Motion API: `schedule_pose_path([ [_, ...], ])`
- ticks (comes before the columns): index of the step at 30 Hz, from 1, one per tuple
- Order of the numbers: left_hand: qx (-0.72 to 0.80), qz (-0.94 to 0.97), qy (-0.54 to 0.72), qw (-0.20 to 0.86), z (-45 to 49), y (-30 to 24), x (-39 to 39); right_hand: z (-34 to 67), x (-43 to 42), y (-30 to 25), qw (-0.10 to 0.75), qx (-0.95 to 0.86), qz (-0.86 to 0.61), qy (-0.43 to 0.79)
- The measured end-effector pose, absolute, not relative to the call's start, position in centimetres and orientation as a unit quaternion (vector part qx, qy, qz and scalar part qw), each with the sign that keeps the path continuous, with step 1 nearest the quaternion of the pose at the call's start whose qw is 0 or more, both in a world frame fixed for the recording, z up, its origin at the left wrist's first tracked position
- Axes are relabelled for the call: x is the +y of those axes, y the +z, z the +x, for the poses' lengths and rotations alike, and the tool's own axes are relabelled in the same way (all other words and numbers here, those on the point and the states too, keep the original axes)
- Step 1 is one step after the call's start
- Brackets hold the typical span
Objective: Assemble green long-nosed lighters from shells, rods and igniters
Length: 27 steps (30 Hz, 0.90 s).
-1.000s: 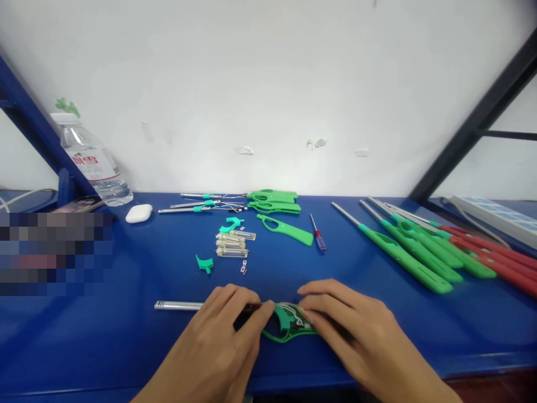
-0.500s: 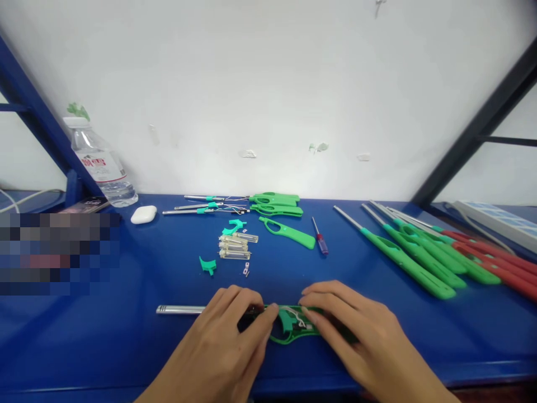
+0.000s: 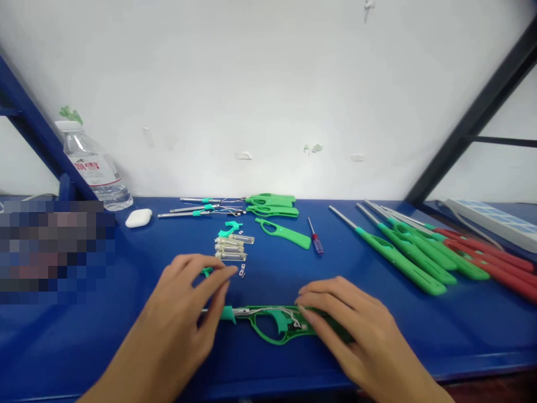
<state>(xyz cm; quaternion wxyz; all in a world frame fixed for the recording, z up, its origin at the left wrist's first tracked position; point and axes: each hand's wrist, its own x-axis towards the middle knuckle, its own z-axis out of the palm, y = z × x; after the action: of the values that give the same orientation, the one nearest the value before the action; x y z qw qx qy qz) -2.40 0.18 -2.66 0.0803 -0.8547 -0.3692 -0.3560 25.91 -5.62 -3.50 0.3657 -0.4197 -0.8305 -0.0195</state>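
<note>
An opened green utility lighter (image 3: 272, 338) lies along the table's front, its trigger and wires showing inside the half-shell. My right hand (image 3: 356, 330) is closed on its handle end and covers that part. My left hand (image 3: 180, 313) is over the barrel side, hiding most of the metal tube, with no object visible in its fingers. Its thumb tip is close to small metal pieces (image 3: 242, 270). Just beyond that hand are several clear fuel tanks (image 3: 230, 249) and teal triggers (image 3: 229, 228), one partly hidden by the fingers.
At the back lie green shells (image 3: 283, 232), metal tubes with wires (image 3: 184, 212) and a screwdriver (image 3: 316, 238). Assembled green lighters (image 3: 403, 260) and red ones (image 3: 503, 268) lie to the right, near a power strip (image 3: 495, 221). A water bottle (image 3: 94, 168) and white case (image 3: 139, 218) stand left.
My left hand has come off the lighter's trigger area and moved left and up toward the small parts. More of the lighter's front shows. My right hand stays on the handle.
</note>
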Motion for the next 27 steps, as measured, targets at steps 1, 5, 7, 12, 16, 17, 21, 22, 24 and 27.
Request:
schedule_pose_path([
  [1, -0.384, -0.856, -0.337, 0.083, -2.8, -2.5, 1.1, 25.9, -5.6, -3.5, 0.368, -0.829, -0.421, -0.021],
  [5, -0.416, -0.880, -0.199, 0.115, -3.4, -2.2, 4.0, 26.0, -5.8, -3.4, 0.374, -0.825, -0.423, -0.023],
  [7, -0.422, -0.889, -0.118, 0.136, -3.0, -1.9, 4.7, 26.0, -5.8, -3.4, 0.375, -0.825, -0.421, -0.025],
  [12, -0.426, -0.890, -0.056, 0.151, -1.7, -1.4, 5.7, 25.9, -5.8, -3.4, 0.378, -0.823, -0.423, -0.027],
  [16, -0.427, -0.890, -0.047, 0.154, -1.5, -1.4, 6.4, 25.9, -5.7, -3.6, 0.384, -0.820, -0.424, -0.025],
  [17, -0.426, -0.890, -0.048, 0.157, -1.5, -1.4, 6.4, 25.9, -5.7, -3.5, 0.384, -0.819, -0.425, -0.026],
  [21, -0.418, -0.890, -0.064, 0.169, -1.5, -1.3, 6.2, 25.9, -5.7, -3.3, 0.386, -0.815, -0.430, -0.037],
  [22, -0.415, -0.891, -0.071, 0.170, -1.5, -1.2, 6.0, 25.9, -5.7, -3.3, 0.390, -0.813, -0.431, -0.042],
  [24, -0.411, -0.892, -0.090, 0.168, -1.5, -0.6, 5.6, 25.9, -5.7, -3.2, 0.400, -0.805, -0.434, -0.053],
  [27, -0.397, -0.896, -0.136, 0.146, -0.8, 0.7, 4.4, 25.9, -5.7, -3.2, 0.413, -0.793, -0.443, -0.067],
])
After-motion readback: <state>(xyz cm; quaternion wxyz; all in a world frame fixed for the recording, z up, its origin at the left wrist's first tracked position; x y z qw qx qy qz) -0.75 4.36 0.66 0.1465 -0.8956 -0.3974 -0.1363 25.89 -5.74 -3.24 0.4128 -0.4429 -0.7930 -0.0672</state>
